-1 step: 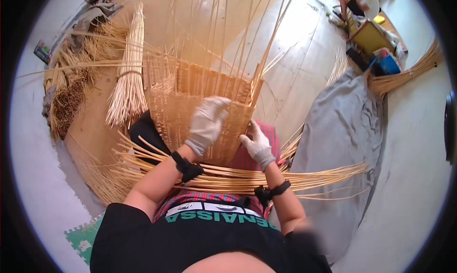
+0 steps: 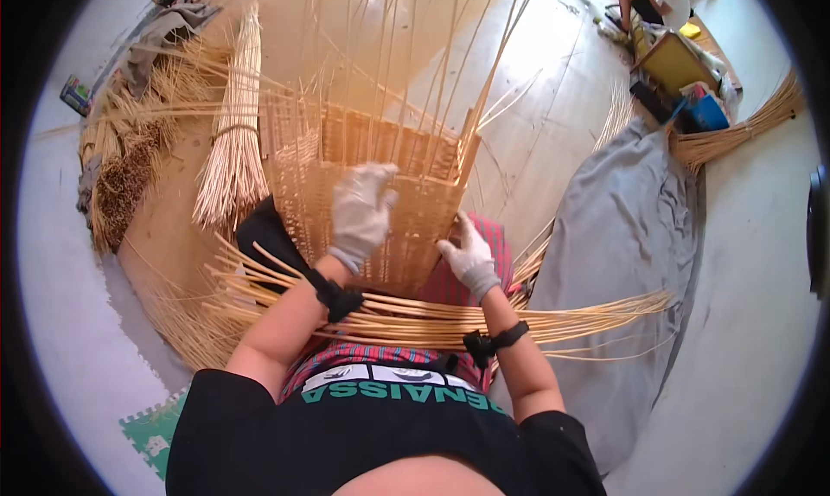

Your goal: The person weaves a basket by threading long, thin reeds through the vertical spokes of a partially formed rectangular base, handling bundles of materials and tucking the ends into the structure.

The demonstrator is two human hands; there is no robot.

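A half-woven wicker basket (image 2: 406, 228) stands tilted on my lap, with long upright stakes (image 2: 445, 72) rising from it. My left hand (image 2: 363, 215), in a pale work glove, lies over the near wall just below its rim. Its fingers are curled in, slightly blurred, and whatever they may hold is hidden. At the basket's right edge my right hand (image 2: 471, 258), gloved too, grips the wall between thumb and fingers. A bundle of peeled rods (image 2: 553, 323) lies across my lap under both forearms.
On the floor at left stand a tied bundle of pale rods (image 2: 232, 150) and a heap of wicker (image 2: 130, 172). A grey cloth (image 2: 605, 254) covers something at right. Beyond it are a blue container (image 2: 707, 114) and another person (image 2: 667, 3).
My left hand has shifted slightly left and up along the basket wall. The basket has tilted a little, and my right hand keeps its grip on the edge.
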